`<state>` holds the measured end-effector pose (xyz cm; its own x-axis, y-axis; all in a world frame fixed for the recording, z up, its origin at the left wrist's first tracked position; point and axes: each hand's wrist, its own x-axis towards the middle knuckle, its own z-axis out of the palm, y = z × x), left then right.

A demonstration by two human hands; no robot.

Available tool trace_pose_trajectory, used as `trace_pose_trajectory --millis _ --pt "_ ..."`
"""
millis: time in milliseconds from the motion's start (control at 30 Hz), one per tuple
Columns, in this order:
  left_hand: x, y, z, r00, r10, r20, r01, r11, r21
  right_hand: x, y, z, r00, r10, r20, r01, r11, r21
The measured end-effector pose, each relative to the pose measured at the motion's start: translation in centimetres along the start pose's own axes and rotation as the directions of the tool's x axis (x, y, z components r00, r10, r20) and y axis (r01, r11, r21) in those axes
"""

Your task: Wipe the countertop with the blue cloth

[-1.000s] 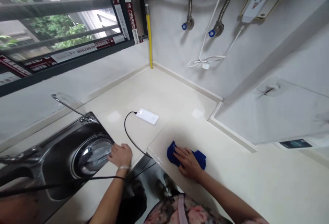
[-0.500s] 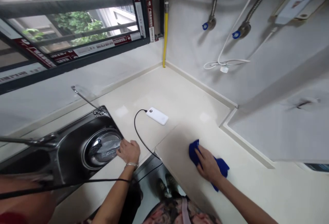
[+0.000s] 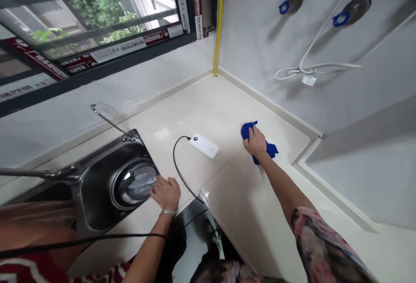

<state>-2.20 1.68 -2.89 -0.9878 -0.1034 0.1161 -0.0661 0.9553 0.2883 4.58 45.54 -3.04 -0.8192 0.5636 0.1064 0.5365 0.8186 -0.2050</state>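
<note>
My right hand (image 3: 255, 141) presses a crumpled blue cloth (image 3: 271, 149) onto the pale countertop (image 3: 224, 101), fingers bent over it. Part of the cloth is hidden beneath the palm. Beside the sink (image 3: 97, 192), my left hand (image 3: 166, 192) leans on the counter at the basin's rim, holding nothing, with the thumb apart from the fingers. Between the hands lies a white power bank (image 3: 204, 145) with a black cable (image 3: 178, 166) plugged into it. Inside the basin, a round metal strainer bowl (image 3: 136, 183) has something clear and shiny in it.
Another person's arm (image 3: 35, 226) reaches over the sink at left. The black cable crosses my left forearm and spans the counter gap. A faucet (image 3: 108, 120) stands at the sink's back corner. A yellow pipe (image 3: 219, 31) rises in the corner; a bundled white cord (image 3: 303, 69) hangs on the wall.
My right hand has slid the blue cloth away from me across the counter, toward the back corner. My left hand stays at the sink's edge. The view has shifted slightly.
</note>
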Motion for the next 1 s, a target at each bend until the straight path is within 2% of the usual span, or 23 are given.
trace_pose_trajectory --millis 100,167,233,333,500,600,667,733,800,900,1000 --pt "0.1 0.0 0.1 1.000 0.010 -0.017 -0.010 1.000 0.010 1.6 -0.5 0.4 0.998 0.045 -0.042 -0.044 0.999 0.030" --pt "0.1 0.2 0.0 1.000 0.014 -0.023 -0.014 1.000 0.017 0.9 -1.0 0.4 0.998 0.018 -0.059 -0.015 0.999 0.048" --pt "0.1 0.4 -0.1 0.999 0.022 -0.028 -0.021 1.000 0.020 -0.9 -1.6 0.2 0.998 -0.034 -0.060 0.037 0.998 0.058" --pt "0.1 0.6 -0.2 0.999 0.025 -0.048 -0.025 1.000 0.014 -5.2 -3.2 -0.6 0.991 -0.134 -0.032 0.135 0.988 0.068" --pt "0.2 1.1 -0.3 0.996 0.029 -0.084 -0.029 1.000 0.001 -14.7 -5.9 -1.6 0.955 -0.296 0.032 0.290 0.949 0.122" --pt "0.4 1.1 -0.3 0.997 0.026 -0.070 -0.027 1.000 -0.005 -20.9 -6.3 -1.9 0.928 -0.370 0.040 0.359 0.918 0.169" --pt "0.5 1.0 -0.2 0.997 0.030 -0.072 -0.031 0.999 -0.009 -25.0 -5.7 -2.1 0.914 -0.404 0.034 0.391 0.901 0.190" --pt "0.6 0.9 0.1 0.995 0.041 -0.086 -0.043 0.999 -0.021 -28.9 -4.0 -2.3 0.908 -0.418 0.024 0.406 0.893 0.194" --pt "0.7 0.7 0.4 0.993 0.050 -0.107 -0.054 0.998 -0.037 -32.8 -0.9 -2.7 0.915 -0.403 0.020 0.393 0.901 0.186" --pt "0.9 0.6 0.8 0.990 0.059 -0.128 -0.066 0.996 -0.054 -38.5 6.2 -3.6 0.938 -0.346 0.018 0.339 0.926 0.164" --pt "0.9 0.8 0.7 0.989 0.069 -0.128 -0.078 0.995 -0.066 -43.3 14.2 -5.1 0.986 -0.164 -0.013 0.164 0.981 0.104"
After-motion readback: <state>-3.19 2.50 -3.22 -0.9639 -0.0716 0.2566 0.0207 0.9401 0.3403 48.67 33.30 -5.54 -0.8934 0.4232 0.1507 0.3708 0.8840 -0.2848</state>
